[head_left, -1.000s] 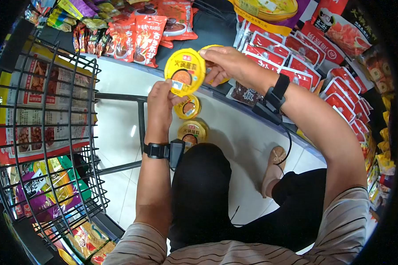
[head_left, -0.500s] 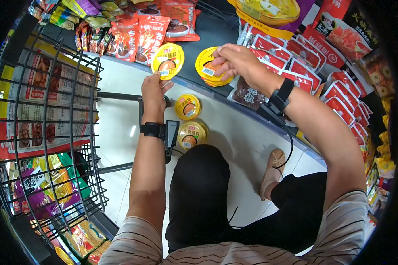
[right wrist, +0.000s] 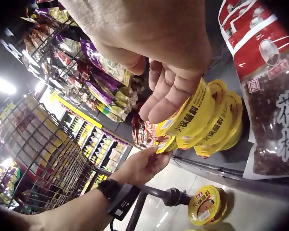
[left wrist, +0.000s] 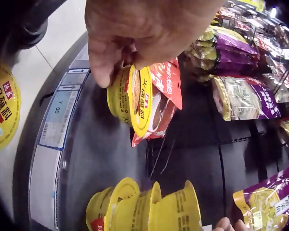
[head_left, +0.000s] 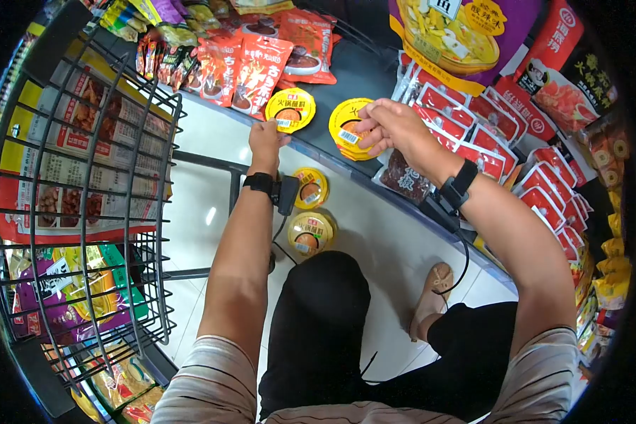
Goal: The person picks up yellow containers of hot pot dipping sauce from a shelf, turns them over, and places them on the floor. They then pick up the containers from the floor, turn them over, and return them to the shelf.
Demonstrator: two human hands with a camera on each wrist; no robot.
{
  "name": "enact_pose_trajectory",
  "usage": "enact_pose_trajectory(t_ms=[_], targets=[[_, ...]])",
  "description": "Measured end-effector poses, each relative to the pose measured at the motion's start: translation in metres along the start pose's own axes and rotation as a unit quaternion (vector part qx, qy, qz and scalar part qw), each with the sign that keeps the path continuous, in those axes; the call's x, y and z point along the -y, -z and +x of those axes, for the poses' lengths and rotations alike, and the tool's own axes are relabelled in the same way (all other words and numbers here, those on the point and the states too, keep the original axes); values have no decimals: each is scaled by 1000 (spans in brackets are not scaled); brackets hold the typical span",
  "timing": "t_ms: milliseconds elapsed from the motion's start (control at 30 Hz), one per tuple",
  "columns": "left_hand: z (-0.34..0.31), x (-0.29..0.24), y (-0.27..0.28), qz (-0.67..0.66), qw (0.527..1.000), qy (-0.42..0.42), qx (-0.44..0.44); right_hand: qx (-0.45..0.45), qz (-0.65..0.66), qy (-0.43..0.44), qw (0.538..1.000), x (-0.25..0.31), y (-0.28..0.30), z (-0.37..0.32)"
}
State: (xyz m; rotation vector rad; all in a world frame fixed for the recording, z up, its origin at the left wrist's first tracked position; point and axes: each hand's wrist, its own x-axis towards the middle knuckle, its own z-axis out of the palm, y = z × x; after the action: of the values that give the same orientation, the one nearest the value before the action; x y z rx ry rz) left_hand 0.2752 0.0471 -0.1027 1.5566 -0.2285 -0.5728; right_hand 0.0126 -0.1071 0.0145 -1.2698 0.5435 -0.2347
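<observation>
Glossy plastic tub [head_left: 290, 110], smooth matt shelf [head_left: 360, 74]

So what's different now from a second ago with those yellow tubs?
The left hand has moved its yellow tub leftward, away from the stack of tubs on the shelf and nearer the red packets, and still grips it. The right hand has let go of that tub and is now at the stack. The two tubs on the floor stayed put.

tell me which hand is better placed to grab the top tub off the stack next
Probably the right hand: it is at the edge of the stack, though contact is unclear, and appears to hold nothing. The left hand pinches another tub, farther left near the red packets.
</observation>
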Motion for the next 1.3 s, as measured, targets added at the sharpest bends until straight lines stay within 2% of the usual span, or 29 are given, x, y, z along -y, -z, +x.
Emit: enact_pose_trajectory(t_ms=[300,500,600,800,1100,1200,1300], targets=[[22,4,-2,5,1000,6,-6,-9,-7,-6,1000,-1,1,-5],[30,-10,0,91,993,76,-18,-9,-6,-5,1000,-2,0,-3],[29,-17,-1,102,992,75,-14,-10,-11,-10,1000,-3,-2,-1],[31,-13,-3,52,996,73,-15,-5,-9,-11,1000,-3,-6,-1],[35,-15,-1,78,994,63,44,-15,-11,-8,1000,-2,1,0],[22,-11,-5,80,991,45,99,-16,-8,-3,1000,-4,6,1],[0,-3,-15,44,993,35,107,-27,-10,-7,1000,-4,8,0]])
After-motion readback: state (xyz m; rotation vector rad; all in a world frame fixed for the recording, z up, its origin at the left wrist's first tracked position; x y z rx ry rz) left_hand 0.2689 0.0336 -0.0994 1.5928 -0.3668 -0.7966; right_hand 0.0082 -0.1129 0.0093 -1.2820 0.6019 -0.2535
